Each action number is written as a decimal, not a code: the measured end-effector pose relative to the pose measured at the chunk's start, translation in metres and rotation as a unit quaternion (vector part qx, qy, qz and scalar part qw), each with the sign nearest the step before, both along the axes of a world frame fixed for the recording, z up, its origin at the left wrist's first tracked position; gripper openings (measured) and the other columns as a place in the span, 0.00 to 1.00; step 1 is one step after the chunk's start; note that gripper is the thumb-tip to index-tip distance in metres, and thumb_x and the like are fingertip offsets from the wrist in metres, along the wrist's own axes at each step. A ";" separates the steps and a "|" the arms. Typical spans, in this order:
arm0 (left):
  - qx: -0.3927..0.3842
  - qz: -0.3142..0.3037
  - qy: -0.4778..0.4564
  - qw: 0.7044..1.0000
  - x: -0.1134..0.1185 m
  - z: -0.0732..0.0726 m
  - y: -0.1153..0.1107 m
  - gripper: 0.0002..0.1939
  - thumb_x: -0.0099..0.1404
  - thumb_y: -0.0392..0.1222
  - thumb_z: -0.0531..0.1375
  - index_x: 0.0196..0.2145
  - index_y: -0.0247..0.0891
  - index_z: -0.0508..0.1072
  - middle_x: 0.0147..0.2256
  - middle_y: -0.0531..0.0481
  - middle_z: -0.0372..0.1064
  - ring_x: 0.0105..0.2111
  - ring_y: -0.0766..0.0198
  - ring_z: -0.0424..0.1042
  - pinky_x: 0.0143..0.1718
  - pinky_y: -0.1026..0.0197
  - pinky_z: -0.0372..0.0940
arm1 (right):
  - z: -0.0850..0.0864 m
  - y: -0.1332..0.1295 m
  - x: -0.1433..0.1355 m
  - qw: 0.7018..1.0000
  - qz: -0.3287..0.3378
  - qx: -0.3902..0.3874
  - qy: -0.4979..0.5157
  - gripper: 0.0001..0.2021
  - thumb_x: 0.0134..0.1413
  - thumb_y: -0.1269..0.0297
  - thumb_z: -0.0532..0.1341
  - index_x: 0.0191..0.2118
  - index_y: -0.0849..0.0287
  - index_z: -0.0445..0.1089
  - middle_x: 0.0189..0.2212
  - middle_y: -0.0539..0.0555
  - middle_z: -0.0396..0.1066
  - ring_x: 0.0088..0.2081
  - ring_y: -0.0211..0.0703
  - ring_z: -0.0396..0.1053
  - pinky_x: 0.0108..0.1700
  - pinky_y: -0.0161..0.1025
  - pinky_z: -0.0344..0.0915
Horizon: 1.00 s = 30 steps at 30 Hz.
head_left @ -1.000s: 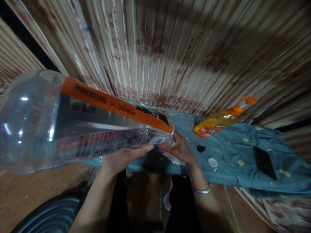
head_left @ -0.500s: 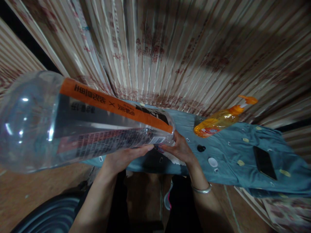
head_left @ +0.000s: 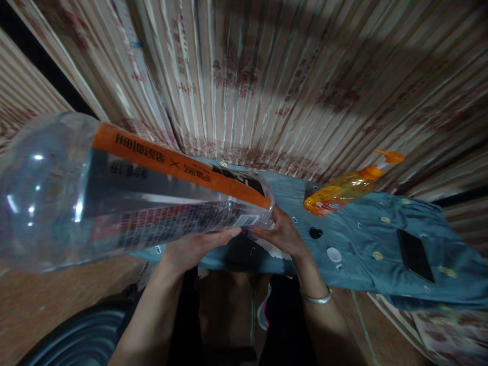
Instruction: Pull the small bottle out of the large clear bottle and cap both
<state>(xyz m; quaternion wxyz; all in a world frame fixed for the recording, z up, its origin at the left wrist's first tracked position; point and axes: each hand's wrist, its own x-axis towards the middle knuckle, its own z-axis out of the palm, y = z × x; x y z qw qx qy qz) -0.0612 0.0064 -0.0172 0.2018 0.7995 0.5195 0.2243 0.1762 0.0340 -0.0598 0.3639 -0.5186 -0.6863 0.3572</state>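
A large clear plastic bottle (head_left: 160, 193) with an orange and dark label is held tilted, nearly lying on its side, close to the camera. Its rounded end points left and its other end is by my right hand. My left hand (head_left: 198, 246) supports it from below, the fingers mostly hidden behind it. My right hand (head_left: 280, 231) grips the right end, thumb in front. Below that hand a piece of white paper (head_left: 272, 250) lies on the teal cloth (head_left: 366, 269). Whether anything is inside the bottle I cannot make out.
An orange pump bottle (head_left: 339, 190) stands on the cloth to the right. Nearby are a small black cap (head_left: 315, 233), a white round lid (head_left: 334, 254) and a dark phone (head_left: 415, 255). A pleated curtain (head_left: 267, 76) hangs behind. A dark ribbed round object (head_left: 80, 340) is at lower left.
The bottle's rounded end has shifted very slightly left. Both hands keep the same hold and place, and the things on the cloth have not moved.
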 end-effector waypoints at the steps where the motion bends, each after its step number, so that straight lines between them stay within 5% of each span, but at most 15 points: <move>1: 0.002 0.001 0.003 1.000 0.000 0.001 0.000 0.19 0.72 0.47 0.51 0.49 0.45 0.79 0.41 0.52 0.81 0.48 0.58 0.78 0.53 0.58 0.71 | -0.001 0.000 0.000 1.000 0.000 0.002 -0.001 0.28 0.45 0.56 0.71 0.53 0.57 0.67 0.44 0.55 0.77 0.44 0.51 0.75 0.47 0.47 0.71; 10: -0.045 0.014 0.018 0.999 0.002 0.016 0.000 0.19 0.71 0.49 0.51 0.45 0.45 0.81 0.41 0.54 0.82 0.45 0.59 0.79 0.51 0.61 0.71 | 0.000 -0.001 0.000 1.000 -0.004 0.002 -0.003 0.27 0.45 0.56 0.71 0.52 0.56 0.67 0.44 0.55 0.77 0.43 0.51 0.75 0.45 0.47 0.71; 23: -0.007 -0.001 -0.014 1.000 0.000 0.006 -0.001 0.18 0.71 0.49 0.52 0.49 0.49 0.79 0.43 0.57 0.81 0.48 0.60 0.78 0.52 0.62 0.70 | 0.002 -0.001 0.000 1.000 -0.009 -0.009 -0.005 0.27 0.44 0.56 0.71 0.51 0.57 0.67 0.43 0.55 0.77 0.42 0.50 0.75 0.45 0.46 0.71; 30: 0.009 0.049 0.003 0.999 0.003 0.006 -0.002 0.17 0.69 0.52 0.54 0.45 0.47 0.81 0.39 0.53 0.82 0.46 0.56 0.78 0.52 0.58 0.71 | 0.001 -0.001 0.001 1.000 -0.007 -0.003 -0.005 0.28 0.45 0.55 0.71 0.52 0.56 0.67 0.44 0.55 0.77 0.43 0.51 0.75 0.46 0.48 0.71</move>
